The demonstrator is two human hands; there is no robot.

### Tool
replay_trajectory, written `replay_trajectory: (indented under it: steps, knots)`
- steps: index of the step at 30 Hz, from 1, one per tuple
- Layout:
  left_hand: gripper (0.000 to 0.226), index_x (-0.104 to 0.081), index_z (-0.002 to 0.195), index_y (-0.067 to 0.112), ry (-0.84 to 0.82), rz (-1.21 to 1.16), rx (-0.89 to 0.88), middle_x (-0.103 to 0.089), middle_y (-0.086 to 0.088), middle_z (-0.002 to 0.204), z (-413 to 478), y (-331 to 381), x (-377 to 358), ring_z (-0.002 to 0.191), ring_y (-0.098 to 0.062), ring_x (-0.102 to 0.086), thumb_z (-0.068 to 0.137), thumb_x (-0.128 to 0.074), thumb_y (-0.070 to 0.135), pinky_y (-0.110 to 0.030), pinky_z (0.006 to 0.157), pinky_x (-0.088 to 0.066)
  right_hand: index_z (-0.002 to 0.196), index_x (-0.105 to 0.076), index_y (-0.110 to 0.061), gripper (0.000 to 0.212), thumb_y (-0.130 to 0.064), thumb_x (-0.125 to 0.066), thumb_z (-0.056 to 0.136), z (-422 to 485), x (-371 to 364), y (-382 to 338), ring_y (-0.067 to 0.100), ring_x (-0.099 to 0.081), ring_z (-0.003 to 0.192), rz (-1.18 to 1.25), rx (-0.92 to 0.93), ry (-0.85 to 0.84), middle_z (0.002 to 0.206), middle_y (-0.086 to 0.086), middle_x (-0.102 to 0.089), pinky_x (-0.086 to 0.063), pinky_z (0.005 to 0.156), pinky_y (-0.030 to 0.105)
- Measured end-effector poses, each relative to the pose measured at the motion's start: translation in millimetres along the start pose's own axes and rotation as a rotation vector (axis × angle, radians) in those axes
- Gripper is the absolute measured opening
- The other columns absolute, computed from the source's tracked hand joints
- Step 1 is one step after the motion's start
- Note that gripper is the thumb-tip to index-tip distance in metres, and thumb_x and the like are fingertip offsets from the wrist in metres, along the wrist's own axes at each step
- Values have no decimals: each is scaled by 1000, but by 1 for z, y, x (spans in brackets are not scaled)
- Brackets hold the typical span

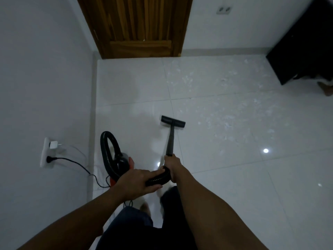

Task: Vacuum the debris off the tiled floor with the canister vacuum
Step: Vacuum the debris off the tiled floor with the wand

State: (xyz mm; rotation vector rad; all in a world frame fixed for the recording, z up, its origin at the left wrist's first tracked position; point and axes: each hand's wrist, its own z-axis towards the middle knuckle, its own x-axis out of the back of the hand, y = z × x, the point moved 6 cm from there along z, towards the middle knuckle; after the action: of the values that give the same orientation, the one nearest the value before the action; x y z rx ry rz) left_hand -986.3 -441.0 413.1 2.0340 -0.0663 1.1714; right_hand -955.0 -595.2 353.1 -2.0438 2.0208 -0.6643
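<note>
A black floor nozzle (173,121) rests on the white tiled floor (234,177), on a black wand (170,141) that runs back toward me. My right hand (173,164) grips the wand's near end. My left hand (138,181) grips the black ribbed hose (158,178) just behind it. The hose loops left to the canister vacuum (122,162), orange and black, standing by the left wall. Pale scraps of debris (225,123) lie scattered right of the nozzle and farther back toward the door.
A wooden door (138,26) stands shut at the back. On the left wall a socket strip (47,152) holds a white charger and the vacuum's black cord (79,165). A dark piece of furniture (302,47) fills the back right corner. My legs are below.
</note>
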Motion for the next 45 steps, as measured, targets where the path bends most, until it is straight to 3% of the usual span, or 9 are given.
replay_trajectory:
  steps: [5, 12, 19, 23, 30, 33, 37, 43, 45]
  knots:
    - [71, -28, 150, 50, 43, 22, -2, -72, 8, 98, -31, 39, -16, 84, -4, -67, 87, -28, 82, -39, 99, -51, 119, -57, -6, 27, -22, -44, 102, -33, 18, 44, 26, -62, 84, -37, -99, 21, 107, 13, -67, -48, 58, 29]
    - [66, -30, 149, 48, 54, 38, 1, -71, 7, 97, -63, 104, -66, 77, -3, -62, 88, -33, 76, -22, 73, -52, 113, -59, -4, 23, -16, -43, 101, -60, 58, 117, 21, -55, 65, -65, -165, 3, 86, 9, -59, -40, 44, 25]
    - [63, -25, 148, 54, 0, 11, -13, -71, 9, 98, -92, 160, -128, 81, -6, -65, 89, -34, 74, -28, 76, -54, 127, -59, -4, 33, -17, -47, 99, -75, 95, 200, 24, -62, 73, -88, -205, 3, 103, 12, -67, -43, 46, 27]
    - [64, -28, 149, 50, -6, 39, 2, -71, 7, 98, -95, 175, -143, 82, -8, -65, 90, -37, 71, -25, 75, -52, 124, -59, -4, 33, -22, -46, 101, -78, 108, 224, 24, -61, 67, -69, -239, 11, 94, 11, -65, -43, 45, 26]
    - [63, -27, 151, 47, -37, 82, 30, -69, 5, 92, -85, 189, -160, 79, -10, -64, 93, -42, 68, -23, 71, -47, 115, -54, -5, 28, -28, -44, 105, -72, 124, 235, 23, -61, 67, -73, -213, -10, 94, 12, -65, -47, 49, 28]
    - [64, -27, 151, 46, -35, 87, 50, -70, 4, 95, -83, 189, -160, 81, -11, -65, 94, -42, 68, -25, 72, -48, 129, -54, -5, 36, -29, -45, 104, -63, 120, 231, 24, -64, 73, -77, -168, -45, 101, 12, -68, -49, 51, 28]
    - [65, -28, 150, 47, -24, 85, 80, -70, 5, 96, -78, 181, -155, 82, -10, -65, 92, -39, 72, -26, 73, -50, 131, -57, -7, 41, -32, -47, 99, -49, 105, 222, 30, -71, 90, -86, -171, -85, 110, 15, -72, -59, 67, 35]
    - [69, -27, 150, 48, -4, 64, 115, -71, 3, 99, -49, 154, -130, 81, -11, -66, 88, -32, 78, -26, 72, -52, 125, -59, -5, 37, -31, -47, 103, -30, 93, 176, 25, -68, 72, -50, -170, -121, 100, 12, -70, -53, 46, 26]
    - [65, -28, 151, 46, 6, 62, 119, -72, 0, 101, -36, 148, -119, 84, -14, -67, 92, -39, 71, -27, 74, -51, 125, -56, -4, 35, -30, -45, 104, -22, 96, 159, 26, -69, 79, -66, -139, -110, 104, 13, -69, -60, 58, 32]
